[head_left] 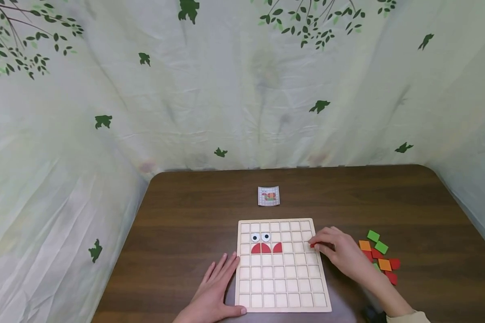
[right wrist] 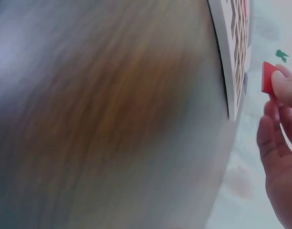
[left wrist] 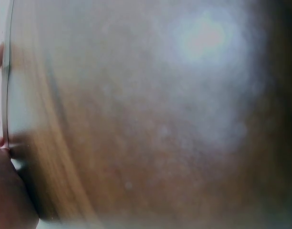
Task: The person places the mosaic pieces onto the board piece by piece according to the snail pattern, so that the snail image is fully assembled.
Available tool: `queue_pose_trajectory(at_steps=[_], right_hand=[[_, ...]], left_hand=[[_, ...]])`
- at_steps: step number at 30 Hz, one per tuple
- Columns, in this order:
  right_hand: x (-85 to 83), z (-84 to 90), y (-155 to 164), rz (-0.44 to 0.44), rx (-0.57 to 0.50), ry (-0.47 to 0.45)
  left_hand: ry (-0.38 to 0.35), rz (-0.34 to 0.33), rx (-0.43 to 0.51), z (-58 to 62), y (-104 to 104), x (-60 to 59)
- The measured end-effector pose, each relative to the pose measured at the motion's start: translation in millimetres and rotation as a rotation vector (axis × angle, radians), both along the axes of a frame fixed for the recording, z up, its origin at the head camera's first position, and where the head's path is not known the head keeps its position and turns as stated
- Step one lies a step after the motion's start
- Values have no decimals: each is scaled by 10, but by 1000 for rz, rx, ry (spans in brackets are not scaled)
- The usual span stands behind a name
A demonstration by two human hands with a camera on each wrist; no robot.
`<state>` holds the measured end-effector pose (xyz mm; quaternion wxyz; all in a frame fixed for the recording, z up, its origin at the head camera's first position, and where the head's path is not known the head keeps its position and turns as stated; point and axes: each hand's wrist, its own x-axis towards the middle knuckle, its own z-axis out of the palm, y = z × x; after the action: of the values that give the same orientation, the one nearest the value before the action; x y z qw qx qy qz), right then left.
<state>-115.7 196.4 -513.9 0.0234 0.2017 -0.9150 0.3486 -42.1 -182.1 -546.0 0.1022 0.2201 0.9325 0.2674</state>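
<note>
Fingers (right wrist: 283,86) of the right hand (head_left: 341,252) pinched a small red tile (head_left: 312,245), held at the right edge of the grid board (head_left: 282,300). From those fingers the filled cells lay to the left: two eye tiles (head_left: 260,237) and, below them, three red curved tiles (head_left: 266,248). The open cell beside the last red one was nearer this hand than the left. The left hand (head_left: 214,289) lay flat with straight fingers against the board's left edge, holding nothing. Loose tiles (head_left: 380,255) sat on the bench (head_left: 186,215) behind the right hand. A pattern card (head_left: 268,196) lay beyond the board; no writing was readable.
</note>
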Motion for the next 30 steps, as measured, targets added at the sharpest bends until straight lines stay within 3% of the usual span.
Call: queue_pose_trajectory(at_steps=[15,25,30], right_hand=[[-77,4,-334,-131,-130,-246],[-61,-76,-443,-169,-106,-255],[-60,-66,-500,-187,-46,-208]], left_hand=[[-5,2,-2,-10,1,-12],[-44,13,-9,-26,-1,-27],[-66,19,-9,-30,6,-34]])
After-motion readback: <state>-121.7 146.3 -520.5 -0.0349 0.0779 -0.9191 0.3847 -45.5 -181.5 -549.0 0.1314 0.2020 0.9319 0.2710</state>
